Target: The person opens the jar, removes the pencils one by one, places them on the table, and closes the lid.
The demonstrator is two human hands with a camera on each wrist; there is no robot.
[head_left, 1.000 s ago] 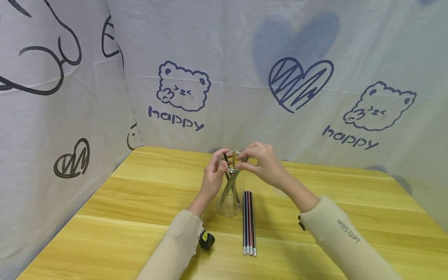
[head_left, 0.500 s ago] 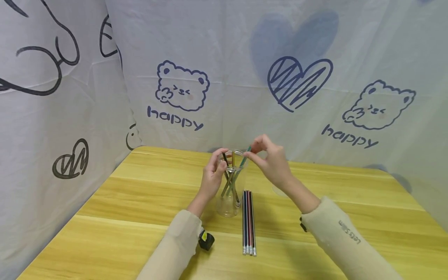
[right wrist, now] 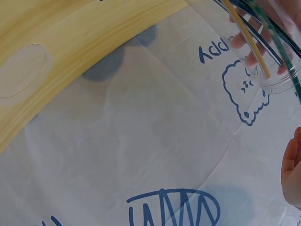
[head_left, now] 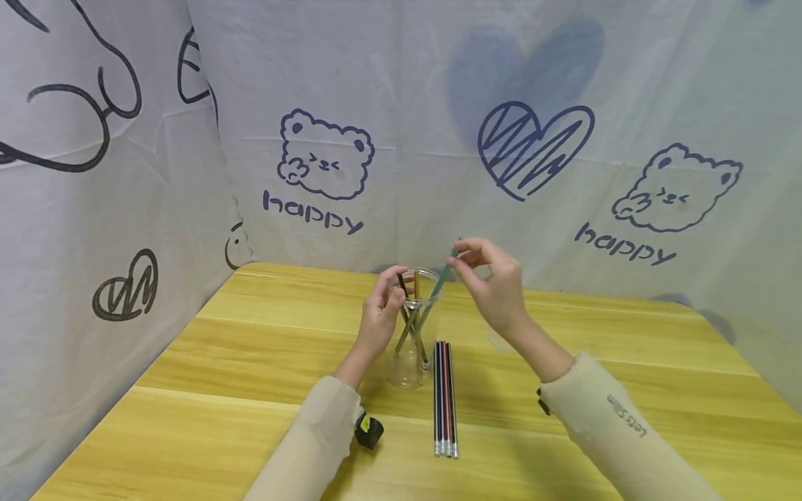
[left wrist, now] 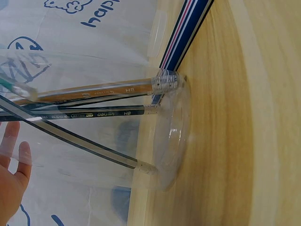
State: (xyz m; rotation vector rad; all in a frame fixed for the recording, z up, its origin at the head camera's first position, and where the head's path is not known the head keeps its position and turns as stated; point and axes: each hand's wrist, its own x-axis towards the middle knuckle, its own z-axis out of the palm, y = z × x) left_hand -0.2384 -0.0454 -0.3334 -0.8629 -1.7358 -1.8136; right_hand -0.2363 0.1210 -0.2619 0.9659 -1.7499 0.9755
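Observation:
A clear plastic jar (head_left: 406, 376) stands on the table, with several pencils leaning inside it. My left hand (head_left: 379, 309) holds the jar near its rim, thumb in front and fingers around the side. Between right thumb and fingertips, my right hand (head_left: 495, 285) pinches the upper end of a green pencil (head_left: 438, 282); its lower part is still inside the jar. The left wrist view shows a golden-brown pencil (left wrist: 108, 92) and a dark pencil (left wrist: 103, 114) with their eraser ends down by the jar's base (left wrist: 174, 132).
A row of striped pencils (head_left: 445, 396) lies side by side on the wooden table (head_left: 250, 417), just right of the jar. A clear round lid (right wrist: 23, 70) lies farther right. A white printed cloth (head_left: 413, 174) hangs behind the table.
My right hand has moved up and to the right from the jar's rim, drawing the green pencil partly out. The left hand keeps its hold on the jar.

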